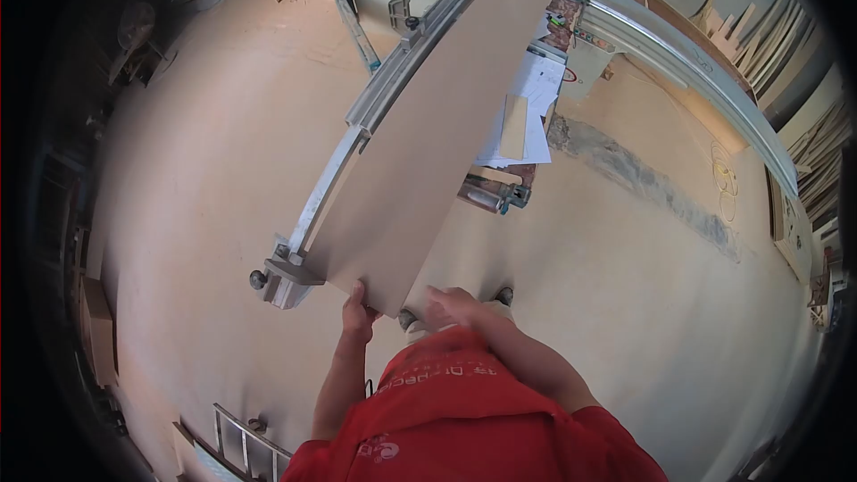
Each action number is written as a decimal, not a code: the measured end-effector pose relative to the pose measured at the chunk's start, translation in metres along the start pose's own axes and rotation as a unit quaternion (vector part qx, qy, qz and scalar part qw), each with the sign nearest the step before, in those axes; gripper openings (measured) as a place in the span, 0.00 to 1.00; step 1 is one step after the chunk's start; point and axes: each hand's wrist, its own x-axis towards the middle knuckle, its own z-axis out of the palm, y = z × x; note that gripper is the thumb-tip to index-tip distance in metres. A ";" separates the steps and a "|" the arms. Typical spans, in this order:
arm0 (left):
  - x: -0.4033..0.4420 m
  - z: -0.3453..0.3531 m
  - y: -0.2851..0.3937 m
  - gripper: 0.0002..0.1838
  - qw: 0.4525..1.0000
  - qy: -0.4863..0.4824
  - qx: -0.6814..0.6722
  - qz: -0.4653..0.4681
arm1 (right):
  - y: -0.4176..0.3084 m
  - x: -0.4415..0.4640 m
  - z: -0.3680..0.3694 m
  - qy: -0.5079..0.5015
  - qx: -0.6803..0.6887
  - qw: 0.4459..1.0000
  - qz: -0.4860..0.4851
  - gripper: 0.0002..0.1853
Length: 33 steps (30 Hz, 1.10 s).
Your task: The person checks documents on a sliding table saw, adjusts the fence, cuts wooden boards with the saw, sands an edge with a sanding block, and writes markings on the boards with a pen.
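Board (428, 125), long, flat, grey-brown, lies lengthwise away from you, its left side running along a silver metal rail (326, 187). Near end projects toward your body, leaving its edge within reach. Your left hand (357, 312) pinches that end edge, thumb on the upper face, fingers mostly hidden beneath; presumably this grip steadies the overhanging end and keeps the board aligned with the rail. Your right hand (453, 305) is motion-blurred, just beside the board's near right corner and apart from it; it appears empty, finger spread cannot be told. At the rail's near end, a grey metal bracket with a black knob (259, 279) sits by the board's left corner, likely as an end stop. Right of the board: white paper sheets (540, 85) under a pale wooden strip (514, 125), which probably weighs them down. Beyond, thin timber lengths (821, 161) stand at the right.
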 end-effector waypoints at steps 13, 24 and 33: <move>-0.004 0.130 0.003 0.30 0.679 0.541 0.471 0.155 | 0.101 -0.153 -0.396 0.312 0.586 0.738 -0.120 0.22; 0.126 0.530 -0.044 0.13 0.879 0.007 0.344 0.330 | 0.016 -0.160 -0.546 0.295 0.653 0.682 -0.148 0.22; 0.239 0.831 -0.043 0.21 0.960 -0.130 0.205 0.140 | -0.059 -0.186 -0.727 0.426 0.566 0.704 -0.061 0.29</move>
